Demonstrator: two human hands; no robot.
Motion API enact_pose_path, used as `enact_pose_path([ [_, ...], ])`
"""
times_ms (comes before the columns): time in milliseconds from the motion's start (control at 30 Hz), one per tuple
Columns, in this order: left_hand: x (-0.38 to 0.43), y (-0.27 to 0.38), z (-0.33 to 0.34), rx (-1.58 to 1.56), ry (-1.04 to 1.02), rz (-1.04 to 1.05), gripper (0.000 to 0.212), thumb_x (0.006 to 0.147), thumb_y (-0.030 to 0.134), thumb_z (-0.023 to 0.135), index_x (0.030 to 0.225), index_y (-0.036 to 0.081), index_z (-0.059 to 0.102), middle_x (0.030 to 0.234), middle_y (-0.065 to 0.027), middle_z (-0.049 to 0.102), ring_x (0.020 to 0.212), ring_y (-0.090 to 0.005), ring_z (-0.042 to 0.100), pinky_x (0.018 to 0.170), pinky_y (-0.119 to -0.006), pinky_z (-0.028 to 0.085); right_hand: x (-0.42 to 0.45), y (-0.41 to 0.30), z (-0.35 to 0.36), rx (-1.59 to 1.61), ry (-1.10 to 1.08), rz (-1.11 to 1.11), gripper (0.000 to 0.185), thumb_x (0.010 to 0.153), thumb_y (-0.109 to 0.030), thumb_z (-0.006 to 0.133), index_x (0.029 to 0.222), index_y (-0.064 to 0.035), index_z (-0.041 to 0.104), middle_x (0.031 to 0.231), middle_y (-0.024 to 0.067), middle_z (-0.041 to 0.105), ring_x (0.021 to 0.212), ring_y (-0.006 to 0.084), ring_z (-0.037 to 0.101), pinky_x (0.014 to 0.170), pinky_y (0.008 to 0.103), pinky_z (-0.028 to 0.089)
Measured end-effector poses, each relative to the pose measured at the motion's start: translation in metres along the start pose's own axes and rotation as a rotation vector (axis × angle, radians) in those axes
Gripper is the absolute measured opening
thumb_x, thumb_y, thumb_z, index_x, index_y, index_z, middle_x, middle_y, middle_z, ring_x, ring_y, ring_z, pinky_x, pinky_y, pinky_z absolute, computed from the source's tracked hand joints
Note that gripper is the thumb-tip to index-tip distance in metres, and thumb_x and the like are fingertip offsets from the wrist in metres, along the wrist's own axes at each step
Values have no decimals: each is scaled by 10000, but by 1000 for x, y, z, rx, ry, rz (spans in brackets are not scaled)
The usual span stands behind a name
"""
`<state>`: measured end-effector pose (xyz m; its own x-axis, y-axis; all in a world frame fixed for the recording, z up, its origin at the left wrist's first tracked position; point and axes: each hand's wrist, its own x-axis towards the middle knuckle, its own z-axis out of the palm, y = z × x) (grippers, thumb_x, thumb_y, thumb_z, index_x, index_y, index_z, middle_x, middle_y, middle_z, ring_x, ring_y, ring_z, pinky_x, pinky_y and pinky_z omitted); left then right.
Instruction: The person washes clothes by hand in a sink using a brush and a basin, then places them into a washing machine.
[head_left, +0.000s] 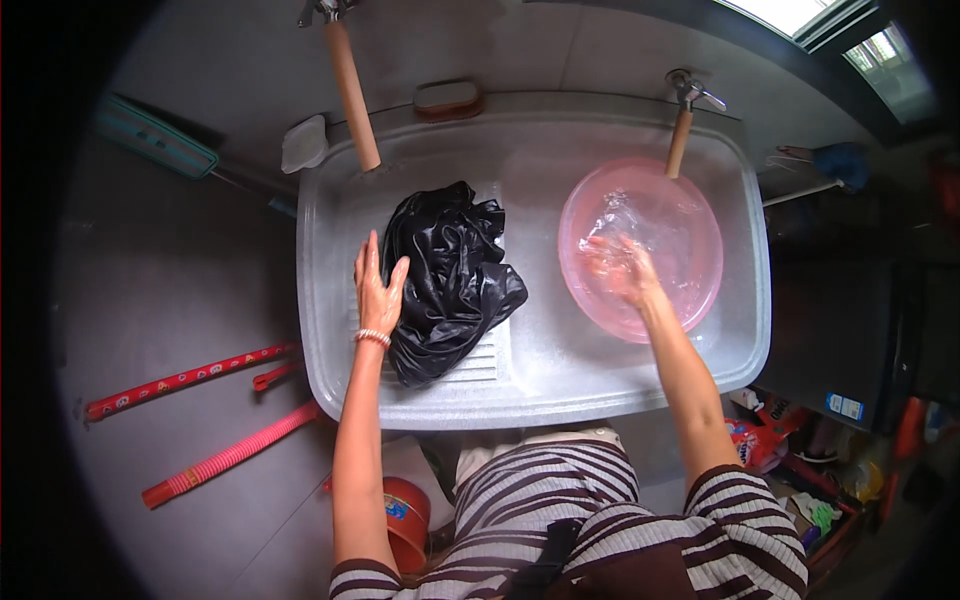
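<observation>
A wet black cloth or garment lies bunched on the ribbed washboard part of a grey laundry sink. My left hand is at the cloth's left edge, thumb spread from the fingers and gripping nothing. On the sink's right side sits a translucent pink basin with water in it. My right hand dips into this water, its fingers blurred by ripples and apart, with nothing seen in it.
Two taps with tan tubes, a left one and a right one, reach over the sink. A scrubbing brush rests on the back rim, beside a white container. Below the sink is a red bucket; a dark appliance stands right.
</observation>
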<state>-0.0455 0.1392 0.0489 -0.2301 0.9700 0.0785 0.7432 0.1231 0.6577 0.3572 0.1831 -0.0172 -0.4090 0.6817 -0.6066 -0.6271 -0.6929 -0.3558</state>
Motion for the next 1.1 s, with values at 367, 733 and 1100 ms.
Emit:
enact_pose_path([
  [367,38,-5,76,356,12,-152,713,850,566,415,1424,250,134,1444,-153,216,1318,-352,211,943,-657,236,152,65,202,-1657,355,-270,566,854,-599,295,1291,-276,453,1434,72,278,1321,350,194,1017,624,107],
  [733,-84,8,-2,107,-271,232,690,883,591,230,1348,97,357,1236,-202,402,1177,-401,331,992,-520,220,-4,164,162,-1808,-164,-1062,349,777,-481,529,914,-166,592,1122,93,472,1084,317,391,828,533,285],
  [1100,-16,-41,54,235,-132,233,239,841,256,473,681,97,552,713,-40,559,724,-226,511,746,-413,346,75,170,188,-1958,114,-944,192,775,-265,543,638,-132,559,720,21,508,756,207,482,709,428,321],
])
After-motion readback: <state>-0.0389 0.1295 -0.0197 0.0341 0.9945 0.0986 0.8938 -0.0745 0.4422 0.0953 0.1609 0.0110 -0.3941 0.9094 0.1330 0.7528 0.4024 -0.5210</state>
